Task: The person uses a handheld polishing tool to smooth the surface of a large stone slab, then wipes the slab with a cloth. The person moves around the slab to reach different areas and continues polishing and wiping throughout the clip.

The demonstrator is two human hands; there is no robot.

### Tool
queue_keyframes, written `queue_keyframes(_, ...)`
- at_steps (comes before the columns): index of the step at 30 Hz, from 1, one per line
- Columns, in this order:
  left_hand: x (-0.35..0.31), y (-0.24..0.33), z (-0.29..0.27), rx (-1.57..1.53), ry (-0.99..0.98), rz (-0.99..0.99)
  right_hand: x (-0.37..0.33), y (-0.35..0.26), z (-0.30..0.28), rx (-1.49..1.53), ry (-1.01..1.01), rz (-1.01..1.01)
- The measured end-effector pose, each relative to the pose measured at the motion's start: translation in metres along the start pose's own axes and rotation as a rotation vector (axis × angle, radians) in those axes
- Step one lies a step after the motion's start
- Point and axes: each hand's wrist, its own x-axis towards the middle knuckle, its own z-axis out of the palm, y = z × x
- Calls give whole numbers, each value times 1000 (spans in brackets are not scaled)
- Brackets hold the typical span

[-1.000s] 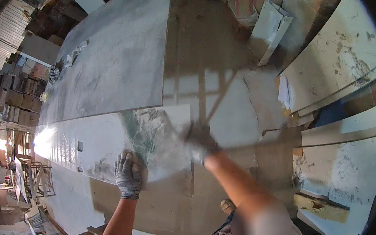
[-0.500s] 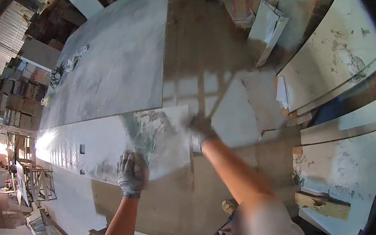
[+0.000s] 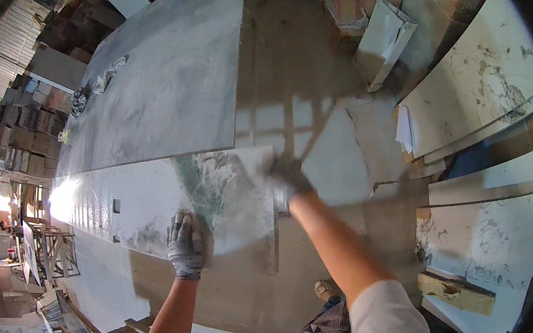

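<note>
A long pale stone-like slab (image 3: 143,195) with grey and green veining stretches from the left to the middle, its surface glossy at the left end. Near its close edge my left hand (image 3: 185,248), in a grey work glove, lies on it with fingers stretched out. At the slab's right end is my right hand (image 3: 286,182), gloved too and blurred by motion. Its fingers are smeared, so I cannot make out whether they grip the slab's edge or anything else. Two small dark cut-outs show in the slab.
A large grey panel (image 3: 172,68) lies just beyond the slab, with crumpled plastic (image 3: 110,74) at its left side. More pale slabs (image 3: 482,86) stand along the right. A wooden block (image 3: 455,292) sits at lower right. Stacked boxes (image 3: 35,125) and metal frames are at left.
The whole view has shifted slightly. My left hand stays flat at the same spot on the slab, and my blurred right hand stays by the right end.
</note>
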Motion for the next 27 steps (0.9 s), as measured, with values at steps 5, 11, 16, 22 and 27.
queue_keyframes(5, -6, -18, 0, 38, 45, 68, -17, -17, -13, 41, -77, -8)
queue_keyframes(11, 5, 4, 4, -36, 33, 17, 7, 14, -29, 201, -131, 159)
queue_keyframes(16, -3, -6, -11, 43, 67, -2, -66, -56, -16, -5, 122, 5)
queue_keyframes(22, 5, 5, 8, -5, 71, 40, 23, 22, 7, 344, 40, 265)
queue_keyframes(27, -9, -11, -5, 46, 55, -2, -76, -54, -11, 397, -139, 178)
